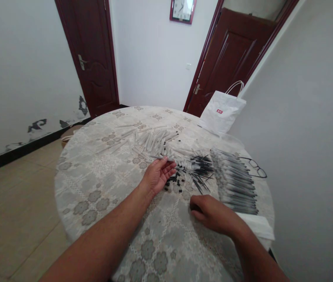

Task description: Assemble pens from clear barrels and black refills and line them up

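My left hand (158, 175) is at the near edge of a loose pile of white pen barrels (156, 143), palm turned partly up. Its fingers are slightly bent and apart, and I see nothing held in them. Small black plugs (173, 181) lie scattered just beside and below these fingers. My right hand (209, 211) is closed low over the table, fingers curled under; whatever they may hold is hidden. Beyond it lies a heap of thin black pen parts (202, 165), some pointing toward that hand. To its right, grey-and-white pens (238, 184) lie side by side in a long row.
The round table wears a patterned cloth (92, 172). Eyeglasses (256, 167) lie near the right edge, and a white paper bag (223, 111) stands at the back right. A folded white item (257, 226) sits by my right forearm. A wall rises close on the right.
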{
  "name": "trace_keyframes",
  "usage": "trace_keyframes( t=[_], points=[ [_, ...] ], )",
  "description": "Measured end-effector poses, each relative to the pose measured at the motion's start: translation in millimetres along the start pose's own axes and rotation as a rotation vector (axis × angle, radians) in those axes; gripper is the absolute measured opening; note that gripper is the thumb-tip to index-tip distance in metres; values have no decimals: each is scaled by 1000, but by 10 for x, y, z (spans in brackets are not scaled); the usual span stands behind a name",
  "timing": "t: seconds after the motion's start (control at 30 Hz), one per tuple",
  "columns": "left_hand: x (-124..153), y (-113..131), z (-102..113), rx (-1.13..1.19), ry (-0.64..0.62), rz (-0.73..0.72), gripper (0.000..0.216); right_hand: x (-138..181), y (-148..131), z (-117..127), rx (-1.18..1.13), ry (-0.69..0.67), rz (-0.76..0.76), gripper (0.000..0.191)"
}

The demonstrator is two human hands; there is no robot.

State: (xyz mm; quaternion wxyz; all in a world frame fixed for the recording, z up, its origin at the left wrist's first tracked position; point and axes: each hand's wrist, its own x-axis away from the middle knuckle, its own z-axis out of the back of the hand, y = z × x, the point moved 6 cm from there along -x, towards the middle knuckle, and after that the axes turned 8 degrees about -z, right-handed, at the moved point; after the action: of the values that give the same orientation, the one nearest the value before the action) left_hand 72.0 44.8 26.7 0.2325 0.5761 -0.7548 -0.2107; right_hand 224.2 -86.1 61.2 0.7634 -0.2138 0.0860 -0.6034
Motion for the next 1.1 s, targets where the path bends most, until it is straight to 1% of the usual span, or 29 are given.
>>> trace_keyframes(
  t=[0.1, 0.2, 0.3, 0.4, 0.5, 0.6, 0.73, 0.93, 1.1],
  points=[
    [-2, 19, -9, -23, -26, -32, 14, -217, -85, 264, -214, 72, 51, 12],
    [-6, 41, -11, -43, -33, -63, 17, -544, -41, 454, -515, 221, 21, 15],
    [-7, 65, -8, -59, -26, -87, 19, -830, 62, 459, -777, 399, -16, 21],
    [-3, 70, -13, -79, -30, -95, 20, -957, 148, 310, -890, 551, -43, 25],
    [3, 54, -27, -95, -50, -88, 23, -975, 173, 99, -918, 564, -49, 26],
    [10, 36, -39, -109, -69, -84, 24, -950, 173, -15, -930, 560, -36, 26],
    [17, 26, -48, -126, -86, -78, 26, -946, 176, -28, -960, 581, -28, 25],
    [38, 5, -76, -152, -119, -67, 23, -972, 213, -26, -1055, 604, -41, 23],
    [42, -4, -74, -186, -134, -71, 23, -966, 218, -11, -1065, 603, -34, 21]
  ],
)
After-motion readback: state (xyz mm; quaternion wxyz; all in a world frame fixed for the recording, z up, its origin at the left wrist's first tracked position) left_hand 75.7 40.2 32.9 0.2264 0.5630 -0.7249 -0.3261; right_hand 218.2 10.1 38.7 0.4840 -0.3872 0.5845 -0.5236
